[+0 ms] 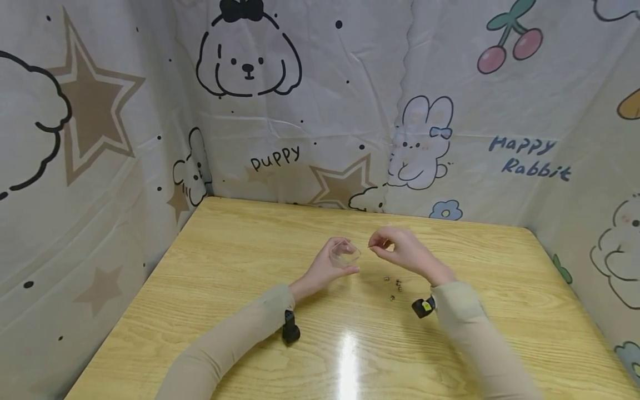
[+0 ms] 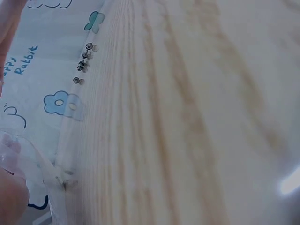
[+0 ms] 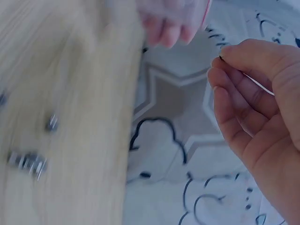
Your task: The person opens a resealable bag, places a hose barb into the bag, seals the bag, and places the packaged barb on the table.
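My left hand (image 1: 327,264) holds a clear plastic bag (image 1: 345,254) above the table, fingers and thumb around its sides. A red line runs along the bag's edge (image 3: 206,14) in the right wrist view. To the right of the bag, my right hand (image 1: 402,250) pinches a tiny dark piece (image 3: 221,57) between thumb and index finger; its kind I cannot tell. Several small shiny metal screws (image 1: 398,283) lie on the table below the right hand. They show as a short row (image 2: 84,55) in the left wrist view and blurred (image 3: 29,162) in the right wrist view.
A wood-grain table (image 1: 225,250) spreads under both arms. Patterned cloth (image 1: 320,111) hangs behind it and at both sides. Black wrist cameras (image 1: 290,329) sit on the sleeves, and a bright light reflection falls on the table's front.
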Tool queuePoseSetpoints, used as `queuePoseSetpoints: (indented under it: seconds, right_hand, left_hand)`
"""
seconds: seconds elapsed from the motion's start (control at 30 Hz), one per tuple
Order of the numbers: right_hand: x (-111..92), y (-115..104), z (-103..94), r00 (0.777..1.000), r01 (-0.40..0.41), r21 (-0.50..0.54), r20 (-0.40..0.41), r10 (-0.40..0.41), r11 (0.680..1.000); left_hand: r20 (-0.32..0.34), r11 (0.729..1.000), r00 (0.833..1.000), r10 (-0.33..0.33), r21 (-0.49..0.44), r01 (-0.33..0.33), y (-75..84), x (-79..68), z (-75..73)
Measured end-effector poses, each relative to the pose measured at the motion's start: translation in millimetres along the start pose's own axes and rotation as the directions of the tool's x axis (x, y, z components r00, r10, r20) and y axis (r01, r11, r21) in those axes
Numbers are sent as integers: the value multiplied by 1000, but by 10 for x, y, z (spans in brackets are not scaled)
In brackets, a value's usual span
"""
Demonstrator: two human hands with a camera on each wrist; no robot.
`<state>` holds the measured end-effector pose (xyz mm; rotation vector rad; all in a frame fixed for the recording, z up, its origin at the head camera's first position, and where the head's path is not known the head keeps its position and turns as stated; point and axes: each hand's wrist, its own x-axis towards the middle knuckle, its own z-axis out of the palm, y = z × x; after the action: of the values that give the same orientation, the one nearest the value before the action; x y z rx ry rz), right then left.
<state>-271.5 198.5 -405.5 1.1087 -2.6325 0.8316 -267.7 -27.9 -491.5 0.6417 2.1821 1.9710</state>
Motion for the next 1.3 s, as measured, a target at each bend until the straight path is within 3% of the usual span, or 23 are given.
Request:
queuePoseSetpoints:
  seconds: [0.3, 0.67, 1.1, 1.3]
  right_hand:
    - [246, -231, 139, 994, 110, 60, -21, -109, 992]
    - [255, -258, 166, 993, 113, 96, -32, -110, 989]
    - [-61, -3, 31, 998, -18, 49, -57, 21, 999]
    - [-336, 169, 52, 986, -161, 73, -26, 164, 984]
  left_hand:
    - [-1, 1000, 1000, -5, -28, 5, 19, -23, -4]
    - [4, 999, 999, -41, -25, 41, 41, -16, 3]
    - [3, 1000, 1000, 10, -1, -10, 33, 5, 2]
    - [-3, 1000, 1000, 9, 7, -9, 19, 1, -3]
